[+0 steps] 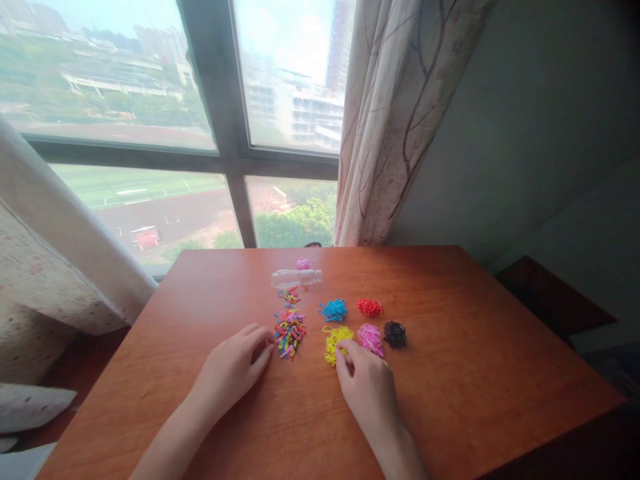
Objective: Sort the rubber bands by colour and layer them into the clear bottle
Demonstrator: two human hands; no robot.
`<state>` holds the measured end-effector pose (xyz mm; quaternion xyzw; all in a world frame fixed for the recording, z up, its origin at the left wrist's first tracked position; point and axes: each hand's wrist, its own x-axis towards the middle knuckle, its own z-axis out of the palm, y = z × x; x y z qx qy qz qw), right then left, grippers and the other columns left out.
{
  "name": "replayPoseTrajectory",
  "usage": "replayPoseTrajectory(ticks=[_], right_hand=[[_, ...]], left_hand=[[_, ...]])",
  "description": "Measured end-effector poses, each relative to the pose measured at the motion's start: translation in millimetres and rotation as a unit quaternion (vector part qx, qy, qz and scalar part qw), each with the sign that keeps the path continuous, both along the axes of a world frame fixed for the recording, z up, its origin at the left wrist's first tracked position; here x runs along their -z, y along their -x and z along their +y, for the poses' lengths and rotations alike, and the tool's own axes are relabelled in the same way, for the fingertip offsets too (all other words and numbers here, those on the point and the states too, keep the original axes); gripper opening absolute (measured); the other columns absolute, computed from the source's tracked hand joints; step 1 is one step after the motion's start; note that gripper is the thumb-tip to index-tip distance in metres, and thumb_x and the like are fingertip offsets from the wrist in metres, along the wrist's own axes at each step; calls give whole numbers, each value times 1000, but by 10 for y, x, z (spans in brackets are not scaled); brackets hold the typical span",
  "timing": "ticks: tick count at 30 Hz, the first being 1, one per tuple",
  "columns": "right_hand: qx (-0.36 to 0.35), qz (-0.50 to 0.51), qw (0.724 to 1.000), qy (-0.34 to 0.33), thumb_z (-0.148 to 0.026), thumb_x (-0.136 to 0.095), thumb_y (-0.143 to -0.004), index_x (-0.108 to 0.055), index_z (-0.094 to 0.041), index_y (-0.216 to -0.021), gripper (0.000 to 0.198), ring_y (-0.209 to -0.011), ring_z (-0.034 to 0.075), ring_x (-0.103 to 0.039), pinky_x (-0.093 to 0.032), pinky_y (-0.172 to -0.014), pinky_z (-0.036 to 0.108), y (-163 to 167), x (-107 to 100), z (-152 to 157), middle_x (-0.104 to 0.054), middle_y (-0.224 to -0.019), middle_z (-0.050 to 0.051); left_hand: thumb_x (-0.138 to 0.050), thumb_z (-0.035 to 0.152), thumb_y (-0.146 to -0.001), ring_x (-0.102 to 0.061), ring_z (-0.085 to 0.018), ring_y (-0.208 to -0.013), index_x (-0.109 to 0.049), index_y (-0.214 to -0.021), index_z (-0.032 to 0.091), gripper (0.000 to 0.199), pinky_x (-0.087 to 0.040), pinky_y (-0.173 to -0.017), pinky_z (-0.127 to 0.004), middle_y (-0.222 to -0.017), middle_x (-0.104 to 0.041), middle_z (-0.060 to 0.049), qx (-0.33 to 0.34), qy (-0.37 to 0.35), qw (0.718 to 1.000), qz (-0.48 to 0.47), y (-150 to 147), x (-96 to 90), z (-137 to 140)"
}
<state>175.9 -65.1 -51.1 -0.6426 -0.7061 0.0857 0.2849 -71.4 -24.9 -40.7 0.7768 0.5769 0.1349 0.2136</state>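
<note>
My left hand point(245, 355) rests at the left edge of a mixed pile of small coloured rubber bands point(290, 333), thumb and fingertips closed together. Whatever lies between those fingertips is too small to make out. On the right, my right hand point(367, 373) reaches over the yellow rubber bands point(336, 341), its thumb and forefinger pinched at the pile's edge; what they hold is hidden. Beside that hand is a heap of pink rubber bands point(371, 337), partly covered by it. Blue bands point(333, 309), red bands point(370, 307) and black bands point(395, 334) form separate heaps.
A smaller group of mixed bands point(289, 295) lies behind the mixed pile. Farther back are a clear plastic container point(297, 278) on its side and a pink object point(303, 264). The wooden table point(480, 347) meets a window flanked by curtains point(385, 127).
</note>
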Motion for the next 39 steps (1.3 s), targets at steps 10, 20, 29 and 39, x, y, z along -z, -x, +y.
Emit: replayPoseTrajectory(ticks=[10, 20, 29, 39], right_hand=[[-86, 20, 995, 36, -13, -51, -90, -64, -23, -83, 18, -64, 14, -63, -30, -58, 25, 417, 34, -171, -68, -71, -2], [-107, 20, 993, 50, -10, -52, -87, -61, -23, -81, 16, -68, 14, -63, -31, -59, 25, 464, 99, -226, -68, -74, -2], [-120, 29, 992, 39, -9, -52, -85, -61, -23, -81, 16, -71, 14, -63, -33, -62, 24, 445, 138, -246, -68, -75, -2], [-102, -27, 992, 73, -12, -54, -84, -60, -23, -76, 14, -66, 15, -64, -29, -56, 26, 452, 111, -212, -69, -73, -1]], left_hand=[[-45, 27, -91, -63, -17, -79, -65, -89, 25, 20, -43, -69, -24, -90, -65, -1, 37, 11, 999, -2, -41, -86, -56], [-44, 22, -92, -63, -17, -82, -65, -88, 24, 21, -44, -71, -24, -92, -64, -1, 50, 13, 999, -4, -136, -40, -77], [-48, 19, -89, -58, -14, -68, -65, -86, 22, 17, -43, -64, -22, -82, -65, 0, 50, -16, 996, -71, -215, -120, -48], [-55, 15, -84, -66, -17, -77, -66, -84, 22, 13, -46, -65, -24, -91, -69, -3, 217, -70, 974, 17, -1148, -478, 299]])
